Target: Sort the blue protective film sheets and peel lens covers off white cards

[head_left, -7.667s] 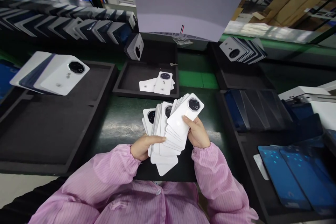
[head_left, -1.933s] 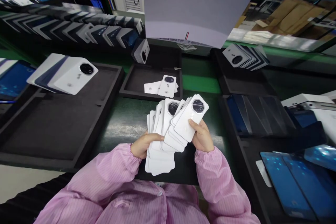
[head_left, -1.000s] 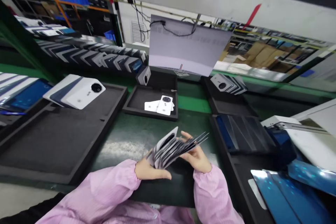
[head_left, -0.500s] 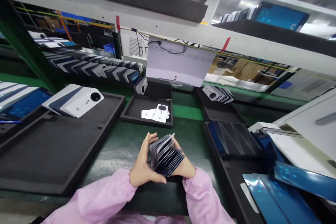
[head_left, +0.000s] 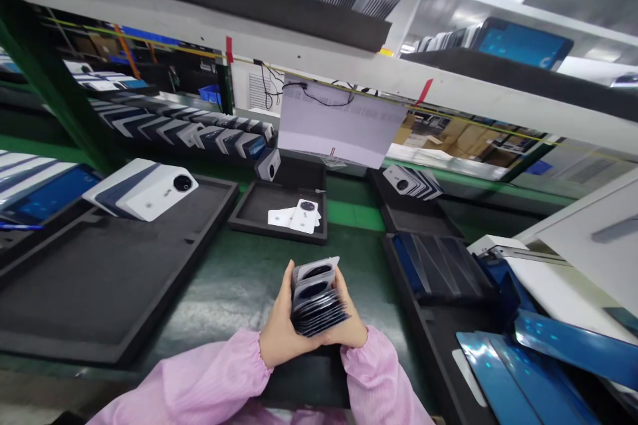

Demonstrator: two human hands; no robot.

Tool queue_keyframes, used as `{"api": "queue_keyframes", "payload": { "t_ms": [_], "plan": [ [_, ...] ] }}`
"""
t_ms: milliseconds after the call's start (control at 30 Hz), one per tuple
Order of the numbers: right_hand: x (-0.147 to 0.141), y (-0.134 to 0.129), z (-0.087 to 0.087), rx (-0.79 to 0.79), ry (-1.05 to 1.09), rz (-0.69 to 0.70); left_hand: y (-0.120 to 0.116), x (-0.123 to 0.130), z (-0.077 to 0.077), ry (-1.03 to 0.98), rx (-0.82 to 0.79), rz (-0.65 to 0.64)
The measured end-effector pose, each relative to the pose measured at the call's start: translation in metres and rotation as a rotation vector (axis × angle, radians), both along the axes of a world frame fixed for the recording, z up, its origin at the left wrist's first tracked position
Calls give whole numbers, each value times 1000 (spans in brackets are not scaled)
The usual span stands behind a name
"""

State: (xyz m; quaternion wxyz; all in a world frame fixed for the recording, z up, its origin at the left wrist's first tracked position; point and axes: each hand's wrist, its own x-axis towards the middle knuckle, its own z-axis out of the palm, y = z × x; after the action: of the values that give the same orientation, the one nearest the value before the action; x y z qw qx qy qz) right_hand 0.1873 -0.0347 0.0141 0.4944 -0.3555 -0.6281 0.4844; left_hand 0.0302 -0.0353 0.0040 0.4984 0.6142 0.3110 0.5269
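Observation:
Between my two hands is a fanned stack of thin cards (head_left: pixel 319 302), dark along their edges, with dark round camera shapes showing on the rear ones. My left hand (head_left: pixel 284 325) closes on the stack's left side, thumb low. My right hand (head_left: pixel 351 319) grips its right side, partly hidden behind the cards. Just beyond lie a few white phone-shaped cards (head_left: pixel 304 216) with a round camera print, in a small black foam tray (head_left: pixel 274 234).
Left, a large black tray (head_left: pixel 74 305) carries a bundle of white and dark cards (head_left: pixel 154 192). Right, another tray (head_left: pixel 423 339) holds dark packs (head_left: pixel 443 265); blue sheets (head_left: pixel 528 372) lie beside it. A white shelf (head_left: pixel 319 56) spans overhead. More cards (head_left: pixel 413 182) stand at the back right.
The stack has turned and spread in my hands, so round camera prints now face up. My left fingers have closed in along its side.

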Motion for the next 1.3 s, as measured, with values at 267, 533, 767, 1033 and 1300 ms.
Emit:
{"api": "queue_keyframes", "payload": {
  "t_ms": [267,533,767,1033,1300],
  "plan": [
    [2,-1,39,26,257,-53,-1,5,1,59,-87,23],
    [11,13,91,227,216,-623,1,6,1,32,-60,30],
    [60,-30,94,470,517,-483,1,4,0,48,-58,3],
    [-18,-22,8,288,50,-581,10,-3,-11,-142,47,-199],
    [-35,-18,0,84,68,-513,14,9,-8,-247,-245,-44]
  ]
}}
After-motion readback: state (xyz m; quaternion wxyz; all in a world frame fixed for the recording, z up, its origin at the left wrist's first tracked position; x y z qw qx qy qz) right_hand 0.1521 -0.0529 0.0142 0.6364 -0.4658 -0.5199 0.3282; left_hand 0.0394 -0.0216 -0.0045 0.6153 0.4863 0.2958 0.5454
